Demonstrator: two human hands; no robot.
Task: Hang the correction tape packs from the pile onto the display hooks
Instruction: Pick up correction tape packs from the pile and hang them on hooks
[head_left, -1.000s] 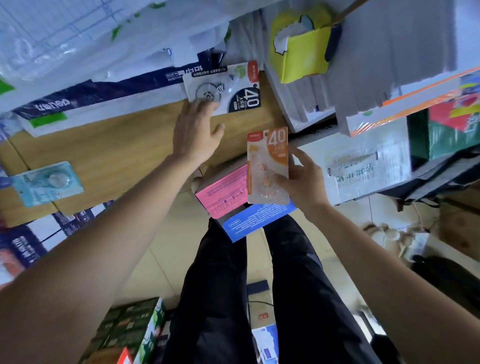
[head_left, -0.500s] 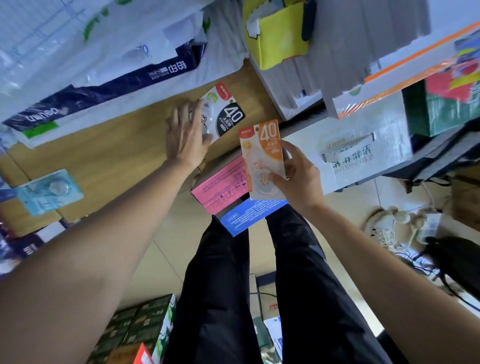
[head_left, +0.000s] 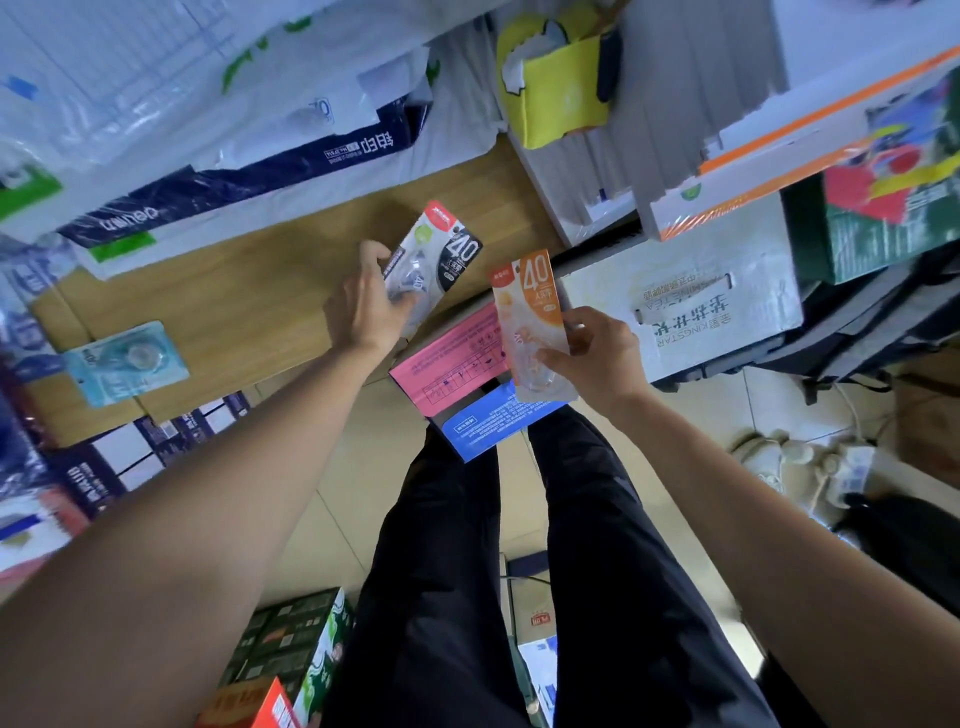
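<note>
My left hand (head_left: 363, 306) grips a black-and-white correction tape pack (head_left: 441, 249) marked 40, lifted off the wooden table (head_left: 249, 306) near its right end. An orange correction tape pack (head_left: 530, 306), also marked 40, stands upright in my right hand (head_left: 597, 358), pinched by its lower part just right of the table edge. A light blue correction tape pack (head_left: 127, 361) lies flat on the table at the left. No display hooks are in view.
White and navy plastic-wrapped bundles (head_left: 234, 156) cover the table's far side. Pink and blue boxes (head_left: 457, 364) jut out under the table edge. A white carton (head_left: 727, 312) and a yellow pouch (head_left: 561, 88) sit to the right. Green boxes (head_left: 291, 644) stand on the floor by my legs.
My left hand closed on the black-and-white pack, turned it and lifted it off the table toward me. My right hand kept hold of the orange pack.
</note>
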